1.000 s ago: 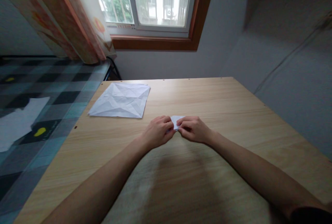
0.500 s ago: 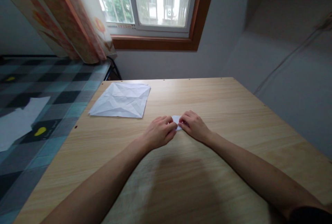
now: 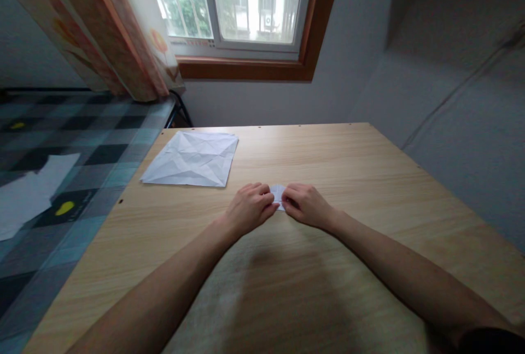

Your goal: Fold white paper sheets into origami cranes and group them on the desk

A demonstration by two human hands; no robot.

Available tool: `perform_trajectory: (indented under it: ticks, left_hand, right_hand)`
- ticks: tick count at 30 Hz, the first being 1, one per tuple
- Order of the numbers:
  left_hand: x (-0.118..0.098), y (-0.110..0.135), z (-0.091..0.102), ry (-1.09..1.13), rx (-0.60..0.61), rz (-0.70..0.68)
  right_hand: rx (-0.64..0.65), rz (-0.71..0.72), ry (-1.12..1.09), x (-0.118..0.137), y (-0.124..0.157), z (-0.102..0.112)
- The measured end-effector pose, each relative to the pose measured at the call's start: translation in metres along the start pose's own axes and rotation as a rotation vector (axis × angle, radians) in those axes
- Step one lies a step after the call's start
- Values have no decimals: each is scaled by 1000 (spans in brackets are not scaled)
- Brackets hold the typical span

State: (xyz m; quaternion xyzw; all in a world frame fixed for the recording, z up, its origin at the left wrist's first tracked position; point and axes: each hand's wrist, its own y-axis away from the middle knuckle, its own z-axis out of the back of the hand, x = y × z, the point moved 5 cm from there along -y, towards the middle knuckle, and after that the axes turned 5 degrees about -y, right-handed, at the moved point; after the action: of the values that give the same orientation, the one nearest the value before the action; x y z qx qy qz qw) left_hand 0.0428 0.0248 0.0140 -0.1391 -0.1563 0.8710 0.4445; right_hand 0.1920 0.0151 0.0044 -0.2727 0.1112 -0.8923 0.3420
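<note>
A small folded piece of white paper (image 3: 278, 192) lies on the wooden table (image 3: 369, 179) between my two hands. My left hand (image 3: 249, 207) is closed, its fingertips pinching the paper's left side. My right hand (image 3: 305, 203) is closed too, and it pinches the right side. Most of the paper is hidden under my fingers; only its top edge shows. Both forearms stretch across the table from the near edge.
A creased white sheet (image 3: 191, 158) lies flat on the table's far left. Left of the table is a bed with a checked cover (image 3: 82, 162) and a white sheet of paper (image 3: 28, 192) on it. Behind the table are a wall, a window (image 3: 241, 4) and a curtain (image 3: 110, 31).
Both hands stay on the small paper. The right hand's fingers shifted slightly, lifting toward the far side, then settling back down over the paper. Less paper shows now.
</note>
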Motion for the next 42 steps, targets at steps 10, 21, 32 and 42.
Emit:
perform_trajectory:
  ticks: [10,21,32,42]
  left_hand:
    - [3,-1,0,-4,28,68]
    - [7,-1,2,30,24,188]
    - [3,-1,-1,-9,32,70]
    - [4,0,1,-83,-1,96]
  right_hand:
    - [-114,-175,-96,-17,-1,0]
    - [-170,-177,-203,-21,-1,5]
    - [-148,-18,-79,-4,1,3]
    - [-56,-363,-237,-2,-7,-2]
